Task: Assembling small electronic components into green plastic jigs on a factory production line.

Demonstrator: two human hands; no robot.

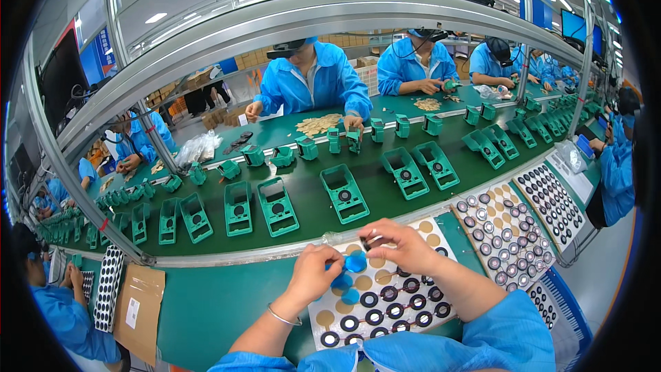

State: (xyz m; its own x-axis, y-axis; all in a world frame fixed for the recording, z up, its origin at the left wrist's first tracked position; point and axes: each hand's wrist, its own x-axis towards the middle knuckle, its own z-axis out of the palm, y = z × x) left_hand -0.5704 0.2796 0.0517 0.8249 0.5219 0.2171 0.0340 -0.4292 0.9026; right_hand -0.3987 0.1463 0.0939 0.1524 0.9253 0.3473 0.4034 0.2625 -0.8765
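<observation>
My left hand (315, 273), a bangle on its wrist, is closed in a pinch at the edge of a translucent blue film disc (356, 262). Between the thumb and fingers of my right hand (401, 246) is a small dark round speaker (365, 242), partly covered by the fingers. Both hands are over a white board (444, 240) with tan round spots. On its nearer part lie several black-rimmed round speakers (374, 317) with pale centres and thin wires. More blue discs (350, 296) rest beside my left hand.
Beyond the board, a green conveyor belt (310, 217) carries green plastic housings (344, 194), some with speakers inside. More boards of round parts (506, 234) lie to the right. A cardboard sheet (141, 310) lies left. Co-workers in blue (313, 83) sit opposite; a metal frame (330, 17) crosses overhead.
</observation>
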